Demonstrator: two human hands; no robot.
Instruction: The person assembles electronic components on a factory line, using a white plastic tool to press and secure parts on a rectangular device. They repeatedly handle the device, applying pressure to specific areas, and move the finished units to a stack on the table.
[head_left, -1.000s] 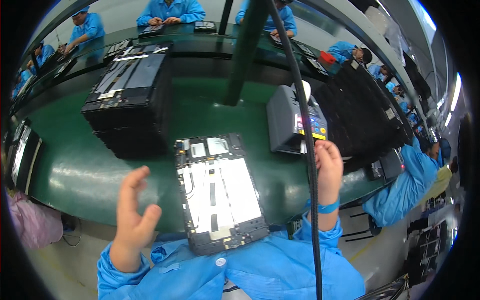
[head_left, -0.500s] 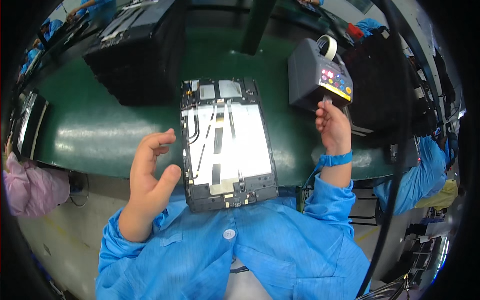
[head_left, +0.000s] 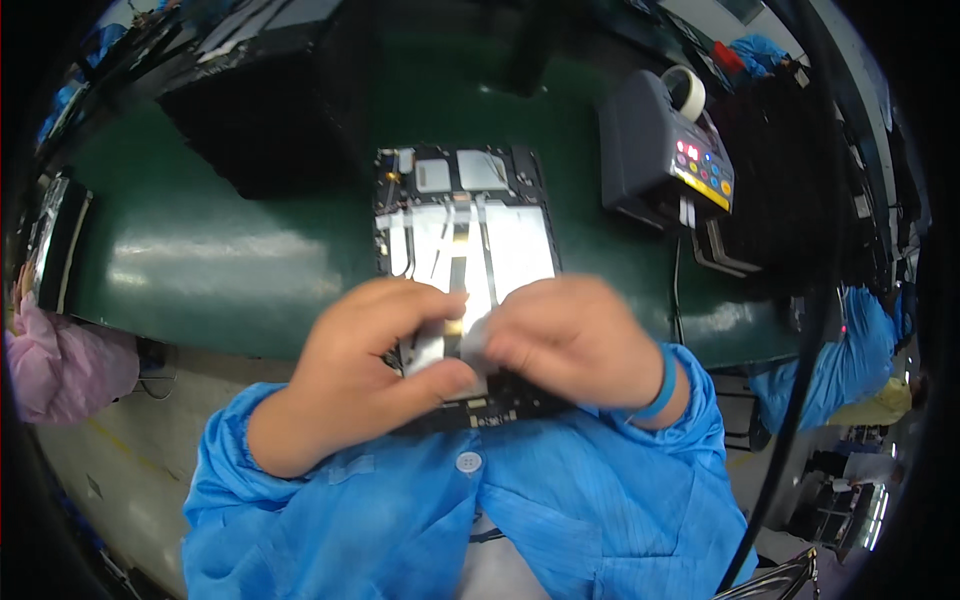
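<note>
An opened tablet (head_left: 525, 235) with a large silvery battery area and thin dark strips lies at the table's near edge, right in front of me. My right hand (head_left: 572, 335) is over its lower part, thumb and fingers pinched on a small piece of pale tape (head_left: 474, 345), slightly blurred. My left hand (head_left: 375, 345) hovers over the lower left of the tablet, thumb and index finger spread apart beside the tape. I cannot see whether the left fingertips touch it. Both hands cover much of the tablet's lower half.
A grey tape dispenser (head_left: 645, 150) with a lit panel stands at the right, a pale strip poking from its front. Dark stacks rise at the back left (head_left: 270, 120) and far right (head_left: 780, 170). A black cable (head_left: 815, 300) hangs at right. Other people sit at both sides.
My right hand has come from the dispenser to the tablet, carrying a piece of tape. My left hand has moved right, over the tablet's lower part.
</note>
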